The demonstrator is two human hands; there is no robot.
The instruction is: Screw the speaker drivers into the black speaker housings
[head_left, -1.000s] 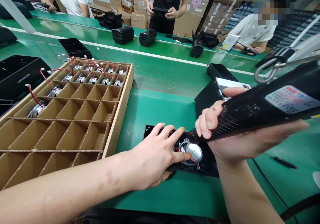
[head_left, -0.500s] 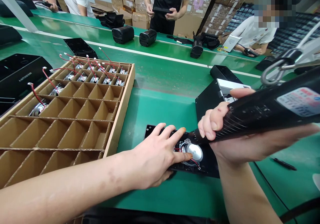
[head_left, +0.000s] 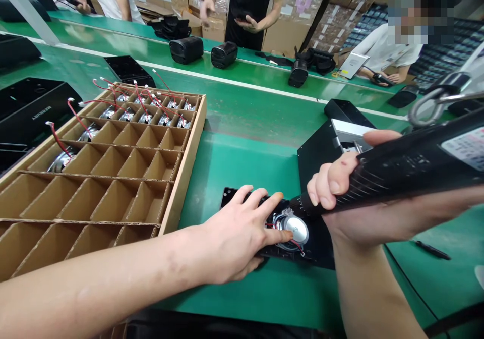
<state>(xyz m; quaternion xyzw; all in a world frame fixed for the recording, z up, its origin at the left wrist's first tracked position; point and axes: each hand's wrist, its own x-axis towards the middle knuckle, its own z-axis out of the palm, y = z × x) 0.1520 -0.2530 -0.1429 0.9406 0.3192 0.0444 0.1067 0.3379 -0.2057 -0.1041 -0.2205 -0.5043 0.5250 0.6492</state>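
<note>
My left hand (head_left: pixel 236 238) lies with spread fingers across a black panel (head_left: pixel 317 243), one fingertip pressing a round silver speaker (head_left: pixel 297 229) with red and black wires. Its thumb rests by the panel's near edge. Wrapped round a black electric screwdriver (head_left: pixel 401 165) is my right hand (head_left: pixel 340 192). The tool slants down to the left, and its nose is at the speaker's far rim; the bit's tip is hard to make out. Left of my hands stands a cardboard divider box (head_left: pixel 189 157) with several wired speakers (head_left: pixel 62 160) in its cells.
Behind the panel stands a black speaker housing (head_left: pixel 315 152). A black pen (head_left: pixel 432 249) lies at the right, near a cable. More black housings (head_left: pixel 36 109) sit at the left. Across the green bench (head_left: pixel 245 112), co-workers stand or sit near black cases (head_left: pixel 186 50).
The screwdriver and my right hand have shifted slightly right; my left hand stays on the panel. Across the bench, a person's hands have come apart, and the black piece between them is no longer seen.
</note>
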